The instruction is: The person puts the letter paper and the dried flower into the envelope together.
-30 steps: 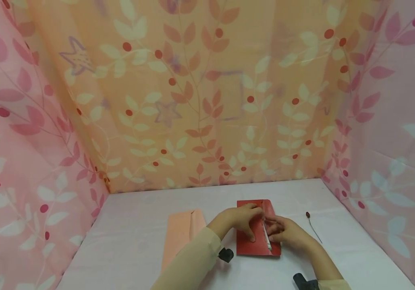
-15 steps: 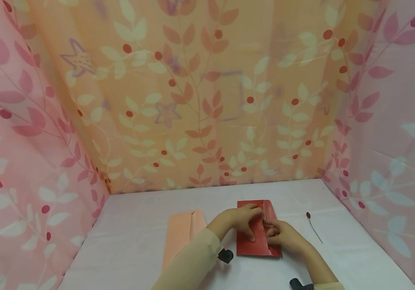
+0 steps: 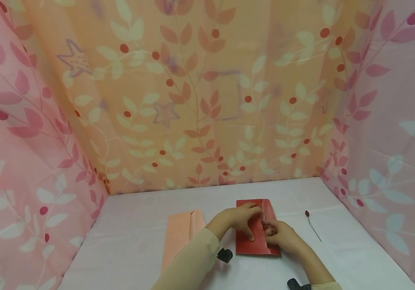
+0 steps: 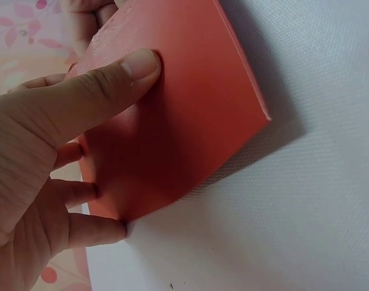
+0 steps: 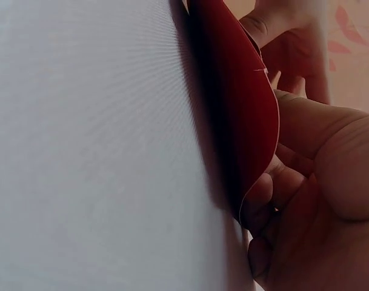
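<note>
A red envelope (image 3: 243,245) with its flap (image 3: 270,209) folded out to the right lies on the table. My left hand (image 3: 243,219) holds it across its face; in the left wrist view the thumb (image 4: 117,79) presses the red paper while the other fingers bend along an edge. At the envelope's mouth is my right hand (image 3: 281,235), its fingertips tucked in and hidden under the red paper. The right wrist view has the curved flap (image 5: 251,115) against several bent fingers (image 5: 287,182). Whether these pinch anything inside I cannot tell.
A peach envelope (image 3: 178,229) lies left of the red one, partly under the left sleeve (image 3: 193,257). To the right rests a thin-stemmed dried bud (image 3: 307,214). Flowered cloth (image 3: 193,121) encloses the white table (image 3: 127,225) at the back and sides.
The white paper strip that showed at the envelope's mouth has gone from sight inside. My right hand has shifted slightly left and further into the mouth. The left hand stays in place.
</note>
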{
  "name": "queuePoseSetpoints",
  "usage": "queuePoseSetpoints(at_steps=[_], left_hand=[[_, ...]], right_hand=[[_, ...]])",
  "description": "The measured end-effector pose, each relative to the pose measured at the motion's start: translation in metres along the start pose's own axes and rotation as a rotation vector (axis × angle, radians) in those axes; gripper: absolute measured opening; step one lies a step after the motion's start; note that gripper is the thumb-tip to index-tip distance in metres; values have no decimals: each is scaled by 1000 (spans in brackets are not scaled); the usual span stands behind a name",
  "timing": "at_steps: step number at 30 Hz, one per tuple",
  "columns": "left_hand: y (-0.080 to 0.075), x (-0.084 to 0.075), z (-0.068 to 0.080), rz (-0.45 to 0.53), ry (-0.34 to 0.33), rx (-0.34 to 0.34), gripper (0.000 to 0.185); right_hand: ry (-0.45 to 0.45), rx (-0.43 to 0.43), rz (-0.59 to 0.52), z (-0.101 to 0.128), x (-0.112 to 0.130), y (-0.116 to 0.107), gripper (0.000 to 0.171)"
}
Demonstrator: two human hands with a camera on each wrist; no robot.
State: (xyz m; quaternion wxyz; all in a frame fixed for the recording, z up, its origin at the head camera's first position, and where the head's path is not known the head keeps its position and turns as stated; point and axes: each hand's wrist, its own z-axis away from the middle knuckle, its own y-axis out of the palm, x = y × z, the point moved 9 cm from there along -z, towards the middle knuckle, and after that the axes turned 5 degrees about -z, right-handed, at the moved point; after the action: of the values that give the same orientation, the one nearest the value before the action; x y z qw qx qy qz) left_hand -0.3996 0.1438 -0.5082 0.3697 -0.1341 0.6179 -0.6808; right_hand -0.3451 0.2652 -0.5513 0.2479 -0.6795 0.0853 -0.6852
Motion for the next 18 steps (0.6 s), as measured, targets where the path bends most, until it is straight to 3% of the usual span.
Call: queuePoseSetpoints(at_steps=[6,14,18], left_hand=[[-2,1,0,-20,4,-13,74],[3,-3,1,-7,-39,17,89],[4,-1,-2,-16,-39,16,89]], right_hand=[[-44,-3,-9,3,10,-8,62],[5,-214,149,17,15,-52,44],[-57,-295,264,29,27,-69,38]])
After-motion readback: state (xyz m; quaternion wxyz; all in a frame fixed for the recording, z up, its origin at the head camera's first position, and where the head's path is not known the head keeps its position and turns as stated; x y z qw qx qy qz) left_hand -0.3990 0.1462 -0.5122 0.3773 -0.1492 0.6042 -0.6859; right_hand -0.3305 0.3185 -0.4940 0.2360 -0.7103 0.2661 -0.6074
